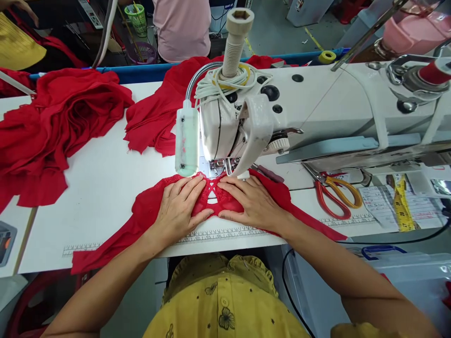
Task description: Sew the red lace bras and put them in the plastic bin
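A red lace-trimmed garment piece [146,206] lies spread across the front of the white sewing table, with a criss-cross opening at its middle. My left hand [183,202] rests flat on its left half, fingers stretched toward the presser foot [216,165]. On the right half lies my right hand [252,199], also flat with its fingers extended. Both thumbs point inward below the criss-cross opening. Just beyond my fingertips stands the sewing machine [310,108], its needle area partly hidden by a white guard. A small lamp [187,138] hangs left of the needle.
Piles of red fabric [81,117] lie at the left and behind the machine [155,112]. Scissors [336,190], a yellow tape measure [402,204] and papers [377,206] sit at right. A printed ruler [225,234] runs along the front edge. Other people [182,28] are beyond the table.
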Demonstrator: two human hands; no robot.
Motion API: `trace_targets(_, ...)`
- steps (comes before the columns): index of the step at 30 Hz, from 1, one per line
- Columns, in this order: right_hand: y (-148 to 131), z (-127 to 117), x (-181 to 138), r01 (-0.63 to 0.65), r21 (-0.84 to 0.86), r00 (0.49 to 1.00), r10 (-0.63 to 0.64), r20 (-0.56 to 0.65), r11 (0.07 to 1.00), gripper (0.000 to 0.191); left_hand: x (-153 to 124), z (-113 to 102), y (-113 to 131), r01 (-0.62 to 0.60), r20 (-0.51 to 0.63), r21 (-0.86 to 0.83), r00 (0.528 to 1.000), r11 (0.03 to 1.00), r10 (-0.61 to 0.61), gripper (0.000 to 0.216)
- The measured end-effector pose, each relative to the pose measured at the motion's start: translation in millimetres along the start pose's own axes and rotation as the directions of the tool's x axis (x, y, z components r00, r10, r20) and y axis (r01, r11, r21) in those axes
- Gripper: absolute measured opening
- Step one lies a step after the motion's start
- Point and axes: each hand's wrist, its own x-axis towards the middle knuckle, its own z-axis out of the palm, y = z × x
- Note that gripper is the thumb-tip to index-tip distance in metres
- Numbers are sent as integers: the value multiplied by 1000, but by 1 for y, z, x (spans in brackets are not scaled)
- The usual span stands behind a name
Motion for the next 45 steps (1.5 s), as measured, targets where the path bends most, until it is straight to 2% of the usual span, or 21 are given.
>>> trace_targets(20, 7, -4, 1, 87, 50, 996, -88, 12, 995, 69, 1, -1, -6, -36, -4, -11, 999, 999, 36, 72)
trace_targets(33, 7, -5, 0, 56, 52, 998, -57, 35, 997, 71, 1, -1, -6, -30, -4, -6, 1000, 1000, 30, 74)
trace_targets(39, 6, -7, 1, 76, 27, 996, -77, 36, 997, 58, 1, -1, -6, -32, -3, -12, 999, 999, 32, 74)
trace_targets(45, 6, -6, 0, 67, 44, 997, -68, 30, 997, 61, 1, 0, -7, -38, -7, -3, 999, 999, 38, 74)
